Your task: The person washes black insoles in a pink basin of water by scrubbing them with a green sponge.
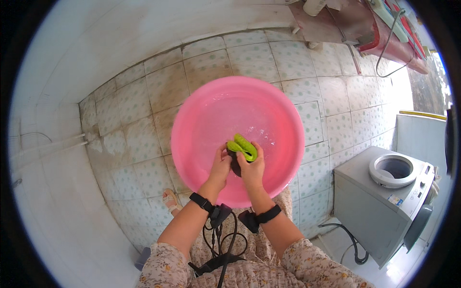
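Observation:
A large round pink plastic basin stands on the floor in front of me, with water inside. Over its near half, my left hand and my right hand hold a small bright green item with a dark part below it. It looks soft and folded, perhaps cloth or a shoe; which one I cannot tell. My left fingers grip its left edge and the dark part. My right thumb presses on the green part, and the other right fingers wrap its right side.
A grey washing machine with an open round door stands at the right, a black hose beside it. A red-covered table is at the upper right. Black cables hang before my body. My sandalled foot is left of the basin.

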`<action>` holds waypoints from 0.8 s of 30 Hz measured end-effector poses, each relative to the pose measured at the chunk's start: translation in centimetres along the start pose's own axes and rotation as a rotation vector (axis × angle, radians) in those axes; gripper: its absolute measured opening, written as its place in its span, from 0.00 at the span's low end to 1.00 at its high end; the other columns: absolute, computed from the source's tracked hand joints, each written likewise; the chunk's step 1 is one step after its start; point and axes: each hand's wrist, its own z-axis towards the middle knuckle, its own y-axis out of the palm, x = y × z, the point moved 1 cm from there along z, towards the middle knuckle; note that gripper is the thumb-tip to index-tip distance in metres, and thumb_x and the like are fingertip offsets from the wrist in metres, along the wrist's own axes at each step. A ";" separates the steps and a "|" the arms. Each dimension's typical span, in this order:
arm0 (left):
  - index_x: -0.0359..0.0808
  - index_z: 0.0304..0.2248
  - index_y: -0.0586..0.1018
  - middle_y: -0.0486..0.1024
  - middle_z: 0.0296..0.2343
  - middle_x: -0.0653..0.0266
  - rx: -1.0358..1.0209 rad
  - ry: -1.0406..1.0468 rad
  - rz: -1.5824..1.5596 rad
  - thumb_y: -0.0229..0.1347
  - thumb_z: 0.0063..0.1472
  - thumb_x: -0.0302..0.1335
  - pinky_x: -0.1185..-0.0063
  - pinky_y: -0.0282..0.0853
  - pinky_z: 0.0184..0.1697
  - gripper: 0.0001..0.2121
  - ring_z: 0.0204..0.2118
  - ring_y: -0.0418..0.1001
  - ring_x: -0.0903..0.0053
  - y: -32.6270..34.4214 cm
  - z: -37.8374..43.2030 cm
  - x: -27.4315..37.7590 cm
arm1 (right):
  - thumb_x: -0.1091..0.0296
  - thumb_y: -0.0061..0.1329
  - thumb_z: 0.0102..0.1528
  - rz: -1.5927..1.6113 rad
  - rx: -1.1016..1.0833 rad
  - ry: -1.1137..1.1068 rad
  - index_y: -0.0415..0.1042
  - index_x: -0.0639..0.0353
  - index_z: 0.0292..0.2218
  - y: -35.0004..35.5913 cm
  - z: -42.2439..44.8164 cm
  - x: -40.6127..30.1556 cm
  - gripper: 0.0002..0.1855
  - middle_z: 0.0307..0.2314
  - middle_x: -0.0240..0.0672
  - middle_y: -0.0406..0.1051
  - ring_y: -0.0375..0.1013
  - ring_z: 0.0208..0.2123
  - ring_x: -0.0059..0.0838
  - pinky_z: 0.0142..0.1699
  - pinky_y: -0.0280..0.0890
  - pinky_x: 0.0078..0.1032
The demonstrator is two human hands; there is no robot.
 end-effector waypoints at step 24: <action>0.40 0.27 0.69 0.65 0.23 0.72 0.029 0.074 -0.273 0.44 0.64 0.35 0.83 0.64 0.28 0.11 0.25 0.66 0.84 3.5 -3.6 4.2 | 0.72 0.57 0.44 -0.284 -0.081 -0.606 0.63 0.61 0.27 0.3 -3.7 -5.4 0.13 0.22 0.40 0.65 0.67 0.22 0.35 0.28 0.62 0.26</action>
